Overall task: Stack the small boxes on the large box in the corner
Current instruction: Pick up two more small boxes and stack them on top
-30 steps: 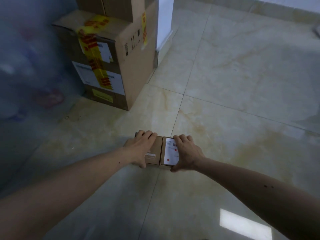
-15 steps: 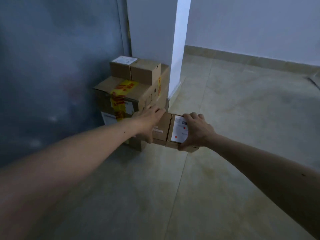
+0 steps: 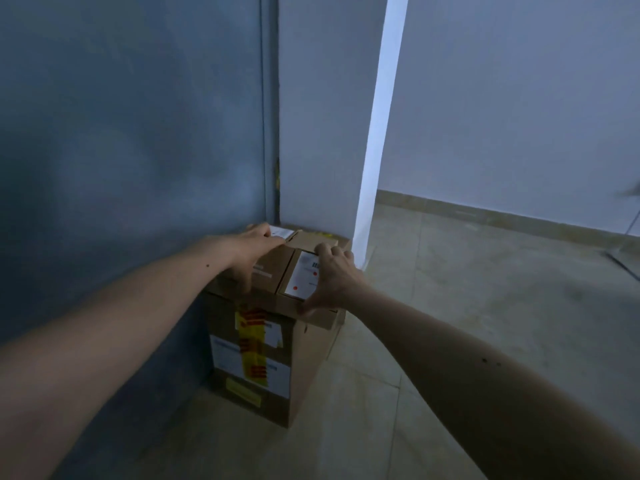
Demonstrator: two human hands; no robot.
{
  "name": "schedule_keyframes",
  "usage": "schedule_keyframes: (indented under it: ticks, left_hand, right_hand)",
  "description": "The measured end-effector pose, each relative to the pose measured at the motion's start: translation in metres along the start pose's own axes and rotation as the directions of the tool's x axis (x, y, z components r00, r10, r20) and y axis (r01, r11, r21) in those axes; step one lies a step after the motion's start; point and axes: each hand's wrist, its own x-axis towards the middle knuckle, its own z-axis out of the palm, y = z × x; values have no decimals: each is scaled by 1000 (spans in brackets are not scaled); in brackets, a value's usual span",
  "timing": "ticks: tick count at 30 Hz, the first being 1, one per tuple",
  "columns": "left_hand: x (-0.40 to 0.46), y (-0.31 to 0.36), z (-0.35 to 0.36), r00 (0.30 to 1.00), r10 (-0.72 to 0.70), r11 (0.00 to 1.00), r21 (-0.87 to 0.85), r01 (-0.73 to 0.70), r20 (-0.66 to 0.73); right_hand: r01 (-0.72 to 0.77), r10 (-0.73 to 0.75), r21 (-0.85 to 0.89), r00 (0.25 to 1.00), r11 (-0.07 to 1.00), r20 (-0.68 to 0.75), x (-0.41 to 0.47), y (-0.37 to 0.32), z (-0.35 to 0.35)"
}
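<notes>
Dim corner, centre of frame: grey-blue wall (image 3: 131,133) at left, pale column (image 3: 325,116) behind, tiled floor (image 3: 467,323) open to the right and lower frame.

Large box (image 3: 256,362) stands on the floor tight in that corner, yellow tape (image 3: 252,344) down its near face over white labels. On its top, toward the back, two small boxes already sit side by side: labelled box (image 3: 282,233) and plain box (image 3: 311,240).

In front of these, two more small boxes side by side on the near part of the top: brown box (image 3: 268,271) and white-label box (image 3: 304,277), touching each other.

Left hand (image 3: 252,252) lies over the brown box, fingers spread across its top and far edge, thumb down the near side. Right hand (image 3: 334,277) clasps the white-label box, fingertips at the far edge, thumb at the near corner. Both arms reach in from the lower corners.

White-label box sits close to the large box's right edge. Wall crowds the left; free room only to the right.
</notes>
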Motion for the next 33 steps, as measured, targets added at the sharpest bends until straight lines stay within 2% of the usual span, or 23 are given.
schedule_keyframes:
  ticks: [8, 16, 20, 26, 33]
  left_hand:
    - [41, -46, 16, 994, -42, 999, 18, 41, 101]
    - [64, -65, 33, 984, -6, 1000, 1, 6, 175]
    - [68, -66, 48, 983, -8, 1000, -17, 12, 186]
    - [71, -63, 61, 985, 13, 992, 125, -34, 169]
    - [77, -65, 61, 985, 41, 991, 118, -61, 165]
  right_hand:
    - [-11, 12, -35, 999, 999, 44, 46, -17, 25]
    - [54, -56, -73, 998, 996, -25, 55, -9, 50]
    - [96, -106, -103, 990, 990, -97, 46, -9, 67]
    - [118, -152, -182, 970, 976, -190, 46, -12, 77]
    - [113, -145, -175, 972, 978, -185, 50, -13, 78]
